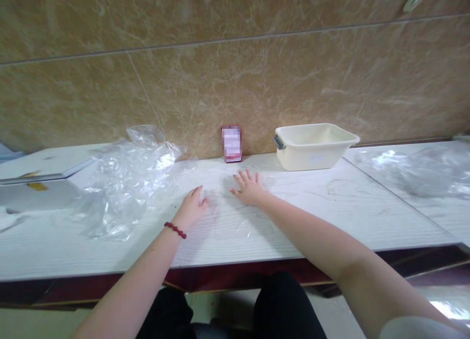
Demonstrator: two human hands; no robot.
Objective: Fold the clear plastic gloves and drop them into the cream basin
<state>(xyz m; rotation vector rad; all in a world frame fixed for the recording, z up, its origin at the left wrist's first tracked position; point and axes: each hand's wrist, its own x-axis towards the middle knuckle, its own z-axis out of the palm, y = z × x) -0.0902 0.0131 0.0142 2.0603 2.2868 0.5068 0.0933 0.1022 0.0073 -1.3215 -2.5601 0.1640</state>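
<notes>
A thin clear plastic bag (pixel 235 221) lies flat on the white wood-grain table (pixel 330 226), hard to make out against the surface. My right hand (pixel 247 188) rests on its upper right part with the fingers spread. At its upper left is my left hand (pixel 193 206), thumb apart from the fingers and nothing seen in it; a red bead bracelet circles that wrist. Beyond the hands, a phone-like item (pixel 231 144) with a red edge and a blurred face leans upright against the wall.
Crumpled clear plastic bags (pixel 125 182) are heaped on the left, beside a white box (pixel 40 192). A cream bin (pixel 312 150) with a grey handle stands by the wall. More clear plastic (pixel 433 170) lies far right.
</notes>
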